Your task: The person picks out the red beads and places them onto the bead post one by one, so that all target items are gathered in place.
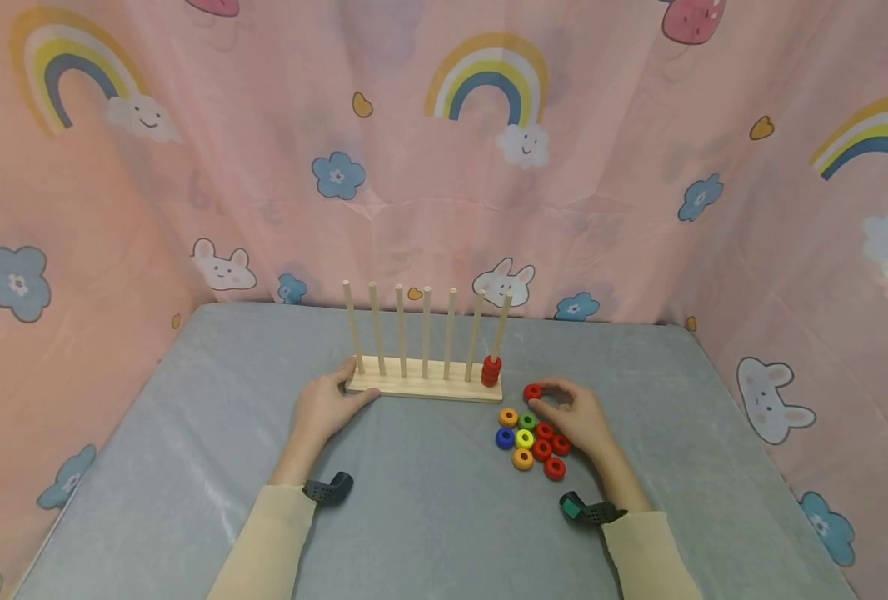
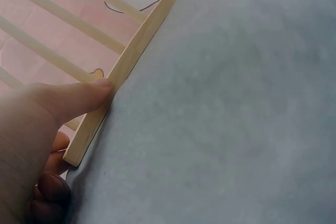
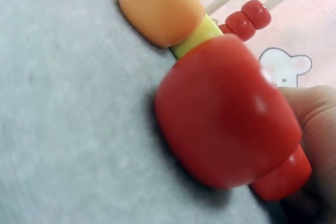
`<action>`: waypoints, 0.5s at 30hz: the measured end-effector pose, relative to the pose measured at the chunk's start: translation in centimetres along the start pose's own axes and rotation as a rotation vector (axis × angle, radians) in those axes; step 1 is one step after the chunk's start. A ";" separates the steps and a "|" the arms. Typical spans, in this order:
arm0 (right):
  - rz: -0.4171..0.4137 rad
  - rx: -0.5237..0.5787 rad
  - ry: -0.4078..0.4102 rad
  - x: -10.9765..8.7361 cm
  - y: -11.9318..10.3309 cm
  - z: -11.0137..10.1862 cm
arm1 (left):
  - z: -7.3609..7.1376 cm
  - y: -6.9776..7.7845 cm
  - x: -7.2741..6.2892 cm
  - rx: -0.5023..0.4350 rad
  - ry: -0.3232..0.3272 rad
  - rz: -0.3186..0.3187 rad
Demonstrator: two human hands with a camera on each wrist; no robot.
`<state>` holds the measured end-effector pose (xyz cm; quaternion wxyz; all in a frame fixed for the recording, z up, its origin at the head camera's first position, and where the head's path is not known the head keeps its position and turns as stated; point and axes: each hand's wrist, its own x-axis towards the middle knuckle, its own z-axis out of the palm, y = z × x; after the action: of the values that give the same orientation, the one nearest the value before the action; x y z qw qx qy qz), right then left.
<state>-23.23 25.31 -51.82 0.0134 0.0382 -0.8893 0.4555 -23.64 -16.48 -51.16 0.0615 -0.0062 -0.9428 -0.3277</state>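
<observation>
A pale wooden pegboard (image 1: 423, 387) with a row of several upright pegs stands on the table. Stacked red beads (image 1: 491, 372) sit at the bottom of its rightmost peg; the other pegs carry none. My left hand (image 1: 324, 408) grips the left end of the base, its thumb (image 2: 97, 92) on the front edge. To the right of the base, my right hand (image 1: 581, 419) pinches a red bead (image 1: 532, 392) between thumb and fingers. That pinch is hidden in the right wrist view behind a large, near red bead (image 3: 226, 114).
Loose beads lie in a cluster beside my right hand: several red ones (image 1: 554, 468), orange ones (image 1: 522, 459), a green bead (image 1: 527, 422), a yellow bead (image 1: 524, 440) and a blue bead (image 1: 505, 438). A grey cloth (image 1: 429, 500) covers the table. Behind hangs a pink patterned curtain (image 1: 414, 225).
</observation>
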 end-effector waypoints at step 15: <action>0.025 0.067 0.049 -0.3 -1.6 -0.7 | -0.1 0.1 -0.1 -0.007 -0.007 -0.002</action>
<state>-22.78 24.97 -50.10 0.0282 0.0164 -0.8732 0.4862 -23.56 -16.47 -51.06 0.0576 -0.0066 -0.9419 -0.3309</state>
